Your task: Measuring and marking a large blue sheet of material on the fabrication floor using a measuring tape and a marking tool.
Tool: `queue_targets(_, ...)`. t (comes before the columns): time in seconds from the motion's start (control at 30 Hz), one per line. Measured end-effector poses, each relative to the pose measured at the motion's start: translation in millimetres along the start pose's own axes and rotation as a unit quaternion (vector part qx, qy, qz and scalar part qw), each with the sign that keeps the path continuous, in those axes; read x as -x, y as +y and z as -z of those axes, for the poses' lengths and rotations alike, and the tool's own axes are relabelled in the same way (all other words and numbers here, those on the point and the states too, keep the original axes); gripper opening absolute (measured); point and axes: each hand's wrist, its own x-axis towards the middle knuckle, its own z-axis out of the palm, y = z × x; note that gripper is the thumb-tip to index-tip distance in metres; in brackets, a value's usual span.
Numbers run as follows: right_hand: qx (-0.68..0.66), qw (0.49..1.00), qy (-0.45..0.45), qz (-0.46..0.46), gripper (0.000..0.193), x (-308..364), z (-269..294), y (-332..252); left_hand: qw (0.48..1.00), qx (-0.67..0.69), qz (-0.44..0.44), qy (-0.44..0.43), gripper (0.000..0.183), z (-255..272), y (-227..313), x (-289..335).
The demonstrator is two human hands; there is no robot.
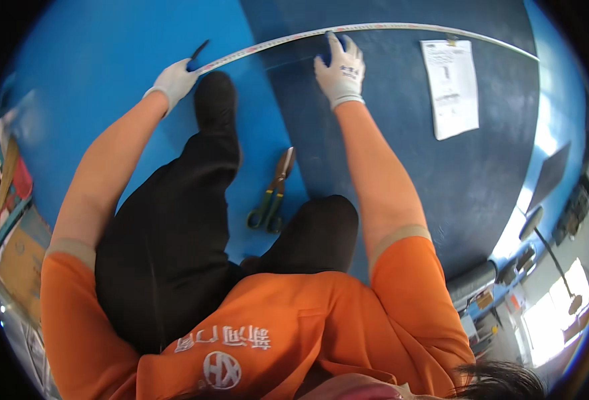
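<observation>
A long white tape measure (pixel 274 43) with dark and red markings stretches in an arc from my left hand across to the far right edge. My left hand (pixel 176 80), in a white glove with blue on the fingers, is closed around its left end. A thin dark pen-like stick (pixel 201 49) juts out of that same hand; its exact kind is unclear. My right hand (pixel 342 70), gloved alike, has its fingers apart, their tips at the tape's near edge. Tin snips (pixel 270 193) with green handles lie between my legs, blades pointing away from me.
I kneel on a bright blue surface (pixel 134 40), beside a large dark sheet (pixel 388 127) on the right. Printed papers (pixel 451 87) lie on the sheet below the tape. My dark shoe (pixel 216 100) is near my left hand. Boards and clutter (pixel 24 260) stand at far left.
</observation>
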Motion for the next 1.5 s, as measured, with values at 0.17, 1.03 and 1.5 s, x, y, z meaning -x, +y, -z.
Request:
queue_targets(0.17, 0.072, 0.991, -0.052, 0.104, 0.059, 3, -5, -17, 0.995, -0.001, 0.062, -0.079, 0.038, 13, 0, 12)
queue_targets(1.03, 0.084, 0.986, -0.142, 0.037, 0.062, 14, 5, -25, 0.999, -0.04, -0.003, 0.008, 0.037, -6, 8, -6)
queue_targets(1.5, 0.13, 0.962, -0.232, 0.056, 0.065, 31, 4, -74, 0.999, -0.036, 0.004, 0.001, 0.04, -7, 10, -1)
